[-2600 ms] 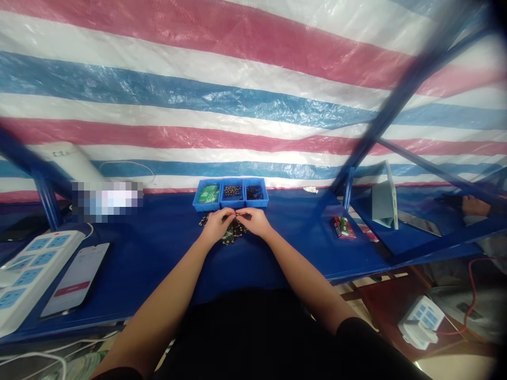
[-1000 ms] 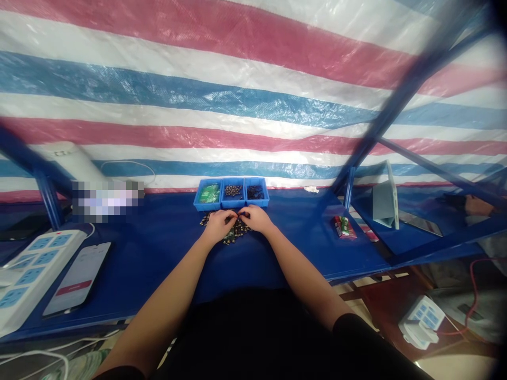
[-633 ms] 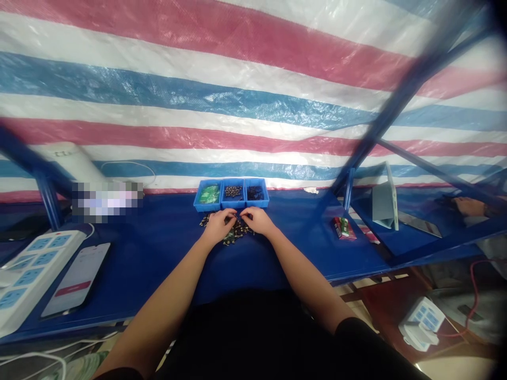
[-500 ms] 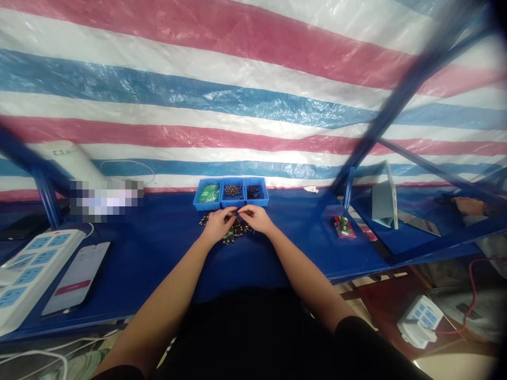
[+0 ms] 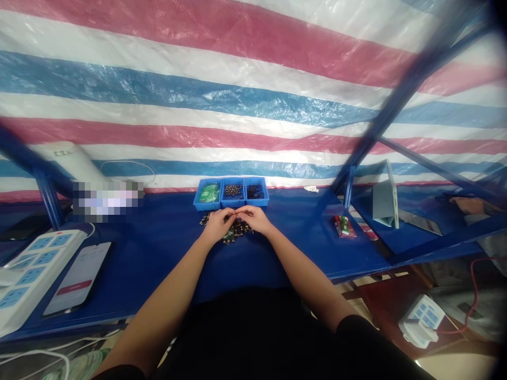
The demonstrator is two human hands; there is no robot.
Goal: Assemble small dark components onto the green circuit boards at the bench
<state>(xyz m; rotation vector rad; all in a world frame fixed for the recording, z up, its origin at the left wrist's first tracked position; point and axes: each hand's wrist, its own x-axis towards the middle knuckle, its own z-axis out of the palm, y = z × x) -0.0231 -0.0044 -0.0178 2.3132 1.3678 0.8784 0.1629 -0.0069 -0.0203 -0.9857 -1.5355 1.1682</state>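
My left hand [image 5: 217, 224] and my right hand [image 5: 255, 218] meet fingertip to fingertip over a small heap of dark parts [image 5: 236, 231] on the blue table [image 5: 158, 248]. Both hands are pinched shut on a tiny piece between them, too small to name. Just beyond the hands stand three joined blue bins [image 5: 231, 193]: the left holds green pieces, the middle brownish parts, the right dark parts.
A white power strip [image 5: 24, 274] and a phone [image 5: 77, 277] lie at the left. A red-green packet [image 5: 344, 226] and a propped tablet [image 5: 386, 198] are at the right. Another person's hand [image 5: 469, 204] rests far right. A striped tarp hangs behind.
My fingertips have shifted slightly over the heap, parting a little and closing together again. The arms stay in the same place.
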